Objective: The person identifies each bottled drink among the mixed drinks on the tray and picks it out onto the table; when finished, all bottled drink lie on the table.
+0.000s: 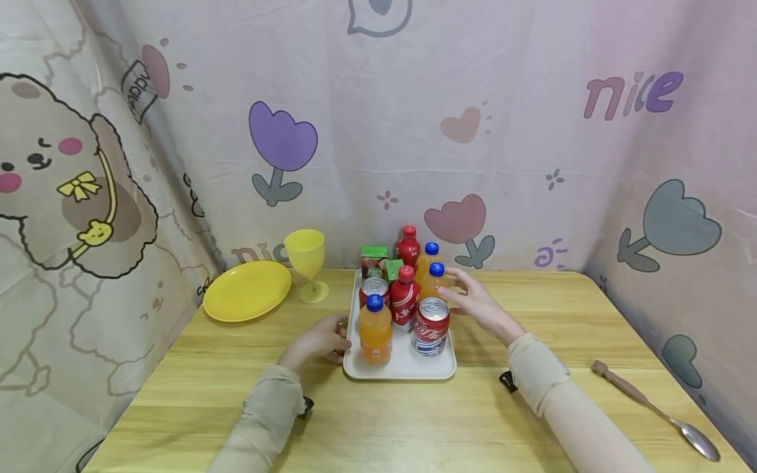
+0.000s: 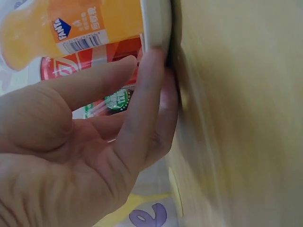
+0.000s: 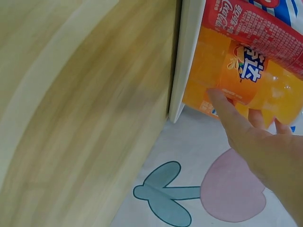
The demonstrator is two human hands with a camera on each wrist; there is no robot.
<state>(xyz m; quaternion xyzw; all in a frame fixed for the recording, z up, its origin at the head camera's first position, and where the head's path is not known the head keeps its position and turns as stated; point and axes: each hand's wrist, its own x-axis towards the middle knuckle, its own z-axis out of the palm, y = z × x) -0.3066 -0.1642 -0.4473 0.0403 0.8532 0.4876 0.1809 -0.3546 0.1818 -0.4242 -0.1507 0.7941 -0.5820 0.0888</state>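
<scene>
A white tray [image 1: 402, 372] carries several drinks. My left hand [image 1: 319, 338] holds its left rim, fingers curled against the outer side and thumb just above, as the left wrist view shows. My right hand [image 1: 476, 302] grips an orange Fanta bottle [image 3: 220, 71] with a blue cap near the tray's right edge, thumb and fingers on either side. A red Coca-Cola can [image 1: 432, 335] stands in front of that bottle. Another Fanta bottle [image 1: 375, 335] is at the front left, beside a red bottle [image 1: 405, 303]. A second can [image 1: 374, 288] stands behind it.
At the tray's back are green-topped drink boxes [image 1: 374, 255], another red bottle [image 1: 409, 247] and another orange bottle [image 1: 428, 258]. A yellow goblet [image 1: 305, 256] and yellow plate [image 1: 248, 291] stand left. A spoon [image 1: 656, 410] lies right. Printed curtains [image 1: 378, 131] surround the table.
</scene>
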